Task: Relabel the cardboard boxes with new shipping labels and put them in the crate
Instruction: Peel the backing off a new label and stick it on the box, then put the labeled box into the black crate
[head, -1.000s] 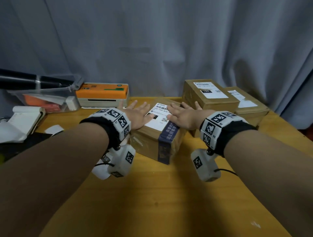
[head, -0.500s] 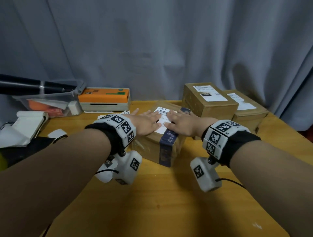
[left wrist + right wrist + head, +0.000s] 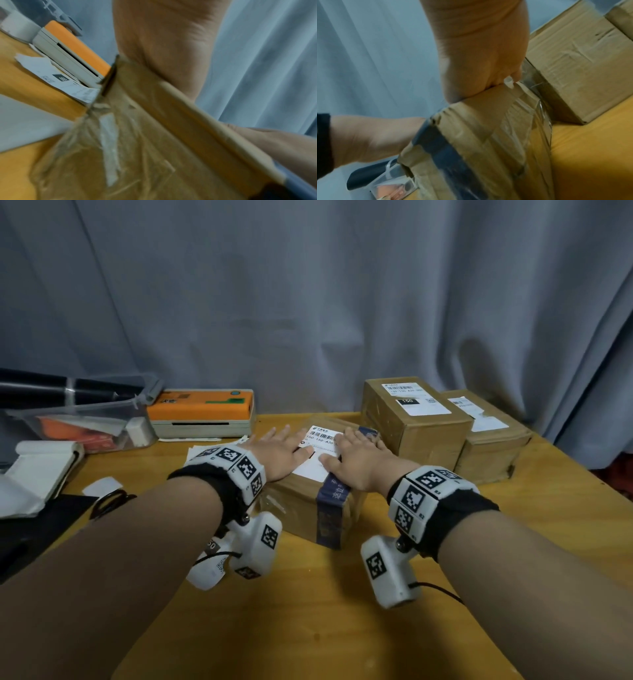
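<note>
A cardboard box (image 3: 301, 508) with a dark blue tape band sits mid-table, a white shipping label (image 3: 320, 451) on its top. My left hand (image 3: 282, 450) lies flat on the label's left side, fingers straight. My right hand (image 3: 356, 455) lies flat on the label's right side, fingers straight too. Both palms press the top of the box (image 3: 154, 135), seen from below in the wrist views (image 3: 479, 135). Two more labelled cardboard boxes (image 3: 416, 419) stand at the back right, the second box (image 3: 493, 446) further right.
An orange-topped label printer (image 3: 202, 414) stands at the back left, loose labels (image 3: 209, 451) before it. A clear plastic bin (image 3: 82, 419) with a dark tube, a white notebook (image 3: 37, 470) and a black cord (image 3: 109, 501) lie left. Grey curtain (image 3: 308, 302) hangs behind the wooden table (image 3: 308, 628).
Both hands have slid inward over the label, from its outer edges toward each other. The box has stayed in place.
</note>
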